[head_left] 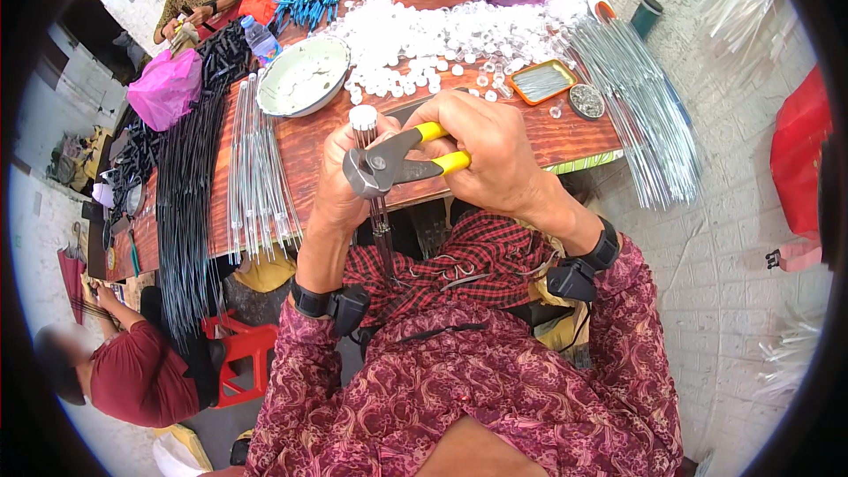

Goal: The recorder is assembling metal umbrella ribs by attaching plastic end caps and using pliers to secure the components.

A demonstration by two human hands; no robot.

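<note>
The left hand point(340, 181) is covering the middle of the thin rod bundle point(382, 230), and the pliers point(389, 163) are hiding where their head meets it. The right hand point(495, 155) is concealing most of the yellow handles. The small white pieces point(459, 31) are too tiny to identify.

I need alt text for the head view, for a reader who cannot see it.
Over a wooden table, the right hand squeezes yellow-handled pliers on a bundle of thin rods held by the left hand. White caps lie heaped behind.

Maroon floral long sleeves point(459, 389); black wrist-strapped devices point(340, 305), thin black cable.
</note>
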